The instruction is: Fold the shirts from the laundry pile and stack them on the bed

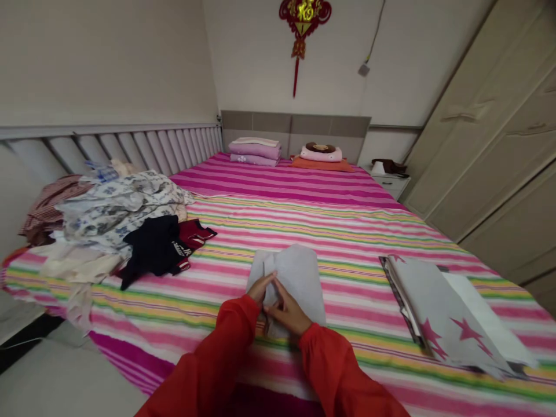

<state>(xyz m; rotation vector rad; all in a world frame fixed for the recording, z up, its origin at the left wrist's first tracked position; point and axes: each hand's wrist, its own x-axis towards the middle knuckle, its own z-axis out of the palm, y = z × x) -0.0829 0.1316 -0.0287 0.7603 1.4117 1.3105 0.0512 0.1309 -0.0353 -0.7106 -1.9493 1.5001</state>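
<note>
Beneath left hand (263, 288) and right hand (290, 311), pale folded grey cloth (300, 269), finger grip unclear

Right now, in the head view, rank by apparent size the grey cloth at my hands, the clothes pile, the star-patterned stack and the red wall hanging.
1. Clothes pile
2. Star-patterned stack
3. Grey cloth, partly covered
4. Red wall hanging

Cloth (302, 275) lies on the bed (351, 234), clothes pile (121, 205) left, folded stack (430, 295) right.
</note>
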